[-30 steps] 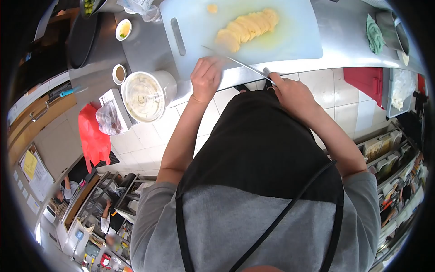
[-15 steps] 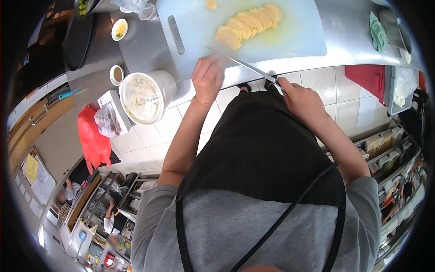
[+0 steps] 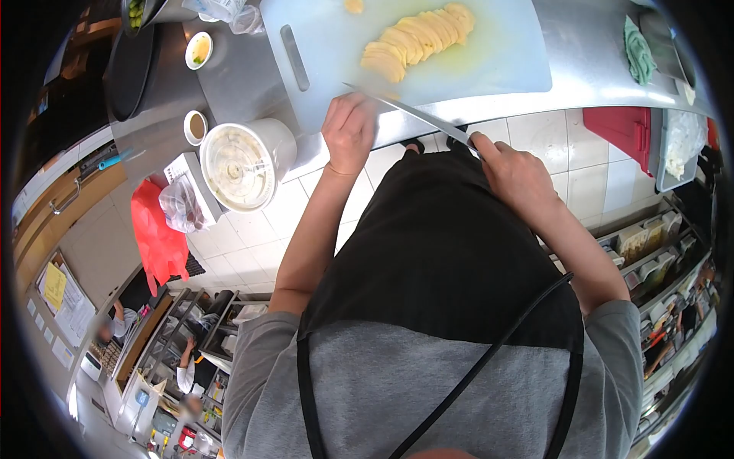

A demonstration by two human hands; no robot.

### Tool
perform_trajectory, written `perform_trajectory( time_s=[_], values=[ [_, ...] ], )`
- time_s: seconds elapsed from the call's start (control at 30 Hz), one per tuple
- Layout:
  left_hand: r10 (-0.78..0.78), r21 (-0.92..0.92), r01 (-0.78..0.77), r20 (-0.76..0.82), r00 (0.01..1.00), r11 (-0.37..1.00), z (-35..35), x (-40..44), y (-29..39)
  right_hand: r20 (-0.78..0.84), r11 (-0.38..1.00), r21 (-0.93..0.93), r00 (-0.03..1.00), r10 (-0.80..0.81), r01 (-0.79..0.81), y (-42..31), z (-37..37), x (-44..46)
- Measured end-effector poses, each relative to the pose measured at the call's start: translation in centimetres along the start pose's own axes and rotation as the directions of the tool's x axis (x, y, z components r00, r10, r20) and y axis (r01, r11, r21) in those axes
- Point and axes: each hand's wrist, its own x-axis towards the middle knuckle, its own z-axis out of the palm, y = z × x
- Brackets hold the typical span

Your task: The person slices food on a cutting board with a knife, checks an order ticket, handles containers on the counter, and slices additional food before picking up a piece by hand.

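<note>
In the head view, my right hand point(image 3: 518, 177) is closed round the handle of a long knife point(image 3: 428, 118). Its blade points up and left over the near edge of a pale blue cutting board point(image 3: 489, 80). My left hand point(image 3: 350, 131) is at that edge, just below the blade's tip, with fingers curled together. Whatever it grips is hidden; a pale blurred patch shows beside its fingertips. Farther up the board, a fanned row of thin pale yellow slices point(image 3: 419, 40) lies in a wet patch. A small yellowish piece point(image 3: 353, 6) sits apart at the top.
Left of the board stand a white lidded tub point(image 3: 238, 167) and two small cups, one with brown sauce point(image 3: 196, 127). A red plastic bag point(image 3: 157, 237) hangs at the counter's edge. A green cloth point(image 3: 638, 52) and a red bin point(image 3: 621, 138) are at right. Other people are in the background.
The knife and my right hand have shifted slightly, and more of the blade's tip shows over my left fingers. The slices lie as before.
</note>
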Motion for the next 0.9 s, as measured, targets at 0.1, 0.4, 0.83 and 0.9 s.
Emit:
perform_trajectory(
  time_s=[0.1,0.4,0.83,0.9],
  values=[
    [-0.005,-0.001,0.005,-0.002,1.0,1.0,0.0,0.0,0.0,0.005,1.0,-0.011,1.0,0.0,0.0,0.0,0.0,0.1],
    [-0.01,-0.006,0.01,-0.014,1.0,1.0,0.2,-0.1,-0.1,0.096,0.999,-0.027,0.995,0.036,-0.033,-0.4,0.9,2.6],
    [-0.005,-0.016,0.005,-0.031,1.0,1.0,0.2,0.0,-0.1,0.129,0.975,0.214,0.991,0.034,-0.062,1.3,0.5,2.6],
    [-0.002,-0.021,0.002,-0.029,1.0,1.0,0.2,0.0,-0.1,0.134,0.979,0.189,0.99,0.048,-0.073,0.9,0.2,2.2]
  ],
)
